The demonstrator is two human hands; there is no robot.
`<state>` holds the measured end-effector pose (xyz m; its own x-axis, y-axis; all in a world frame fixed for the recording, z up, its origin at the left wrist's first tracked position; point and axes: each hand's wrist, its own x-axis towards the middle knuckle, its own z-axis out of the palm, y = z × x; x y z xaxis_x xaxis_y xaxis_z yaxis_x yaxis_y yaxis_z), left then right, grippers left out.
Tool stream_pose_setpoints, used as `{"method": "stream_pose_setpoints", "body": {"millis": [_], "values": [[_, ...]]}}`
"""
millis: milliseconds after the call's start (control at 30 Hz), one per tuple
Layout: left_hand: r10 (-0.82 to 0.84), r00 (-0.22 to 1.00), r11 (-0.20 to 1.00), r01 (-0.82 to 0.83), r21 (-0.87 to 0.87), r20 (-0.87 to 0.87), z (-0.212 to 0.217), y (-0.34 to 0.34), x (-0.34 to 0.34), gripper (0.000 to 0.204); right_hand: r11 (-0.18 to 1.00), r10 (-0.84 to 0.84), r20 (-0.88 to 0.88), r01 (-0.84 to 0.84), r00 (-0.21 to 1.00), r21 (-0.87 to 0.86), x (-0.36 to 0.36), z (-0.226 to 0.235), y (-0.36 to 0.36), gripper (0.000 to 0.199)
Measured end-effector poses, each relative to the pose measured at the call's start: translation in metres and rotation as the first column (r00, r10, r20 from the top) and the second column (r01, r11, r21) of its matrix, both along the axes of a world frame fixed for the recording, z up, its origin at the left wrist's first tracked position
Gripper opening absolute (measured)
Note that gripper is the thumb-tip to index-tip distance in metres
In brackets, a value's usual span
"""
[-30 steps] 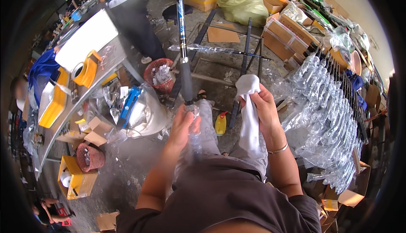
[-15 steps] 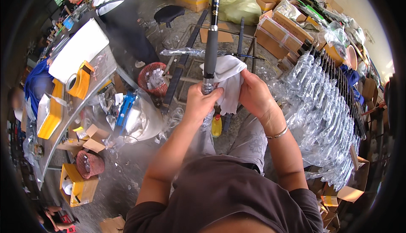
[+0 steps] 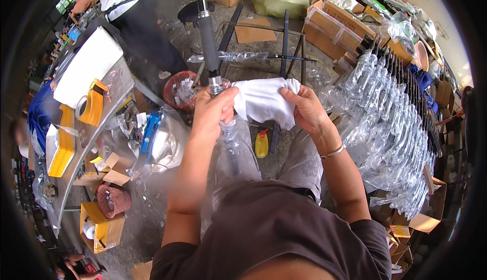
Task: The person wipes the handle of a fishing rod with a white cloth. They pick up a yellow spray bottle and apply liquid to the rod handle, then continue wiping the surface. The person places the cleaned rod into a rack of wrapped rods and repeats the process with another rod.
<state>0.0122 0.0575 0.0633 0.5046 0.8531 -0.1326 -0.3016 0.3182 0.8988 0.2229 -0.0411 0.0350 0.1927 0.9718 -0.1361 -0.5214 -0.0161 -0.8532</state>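
Observation:
My left hand is closed around the lower part of a fishing rod, below its dark grey grip and at the silvery reel seat. The rod rises away from me, leaning slightly left, and clear plastic wrap shows beneath the hand. A white cloth is stretched sideways between my hands. Its right end is pinched between the thumb and fingers of my right hand. The cloth's left end meets my left hand, and I cannot tell whether those fingers grip it too.
A metal frame stand ahead carries another plastic-wrapped rod. Many wrapped rods lean in a row at right. Left stand a worktable with tape rolls and a red basket. A yellow bottle is between my legs. Another person stands beyond the table.
The rod and my left hand have shifted left, away from my right hand. The white cloth, bunched and hanging before, is now spread out between both hands.

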Motion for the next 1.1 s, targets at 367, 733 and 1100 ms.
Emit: {"method": "stream_pose_setpoints", "body": {"millis": [367,733,1100], "values": [[0.067,0.998,0.990,-0.066,0.122,-0.008,0.001,0.013,-0.008,0.015,0.912,-0.409,0.478,0.337,0.777,0.233,0.025,0.008,0.010,0.059],[0.067,0.997,0.972,-0.059,0.226,-0.032,0.020,0.030,-0.014,0.012,0.943,0.330,0.944,-0.056,0.026,-0.328,0.054,0.073,-0.005,0.035],[0.047,0.995,0.970,-0.024,0.244,-0.090,0.019,0.047,-0.009,0.017,0.999,0.020,0.886,-0.038,0.463,-0.002,0.066,0.032,0.012,0.049]]}}
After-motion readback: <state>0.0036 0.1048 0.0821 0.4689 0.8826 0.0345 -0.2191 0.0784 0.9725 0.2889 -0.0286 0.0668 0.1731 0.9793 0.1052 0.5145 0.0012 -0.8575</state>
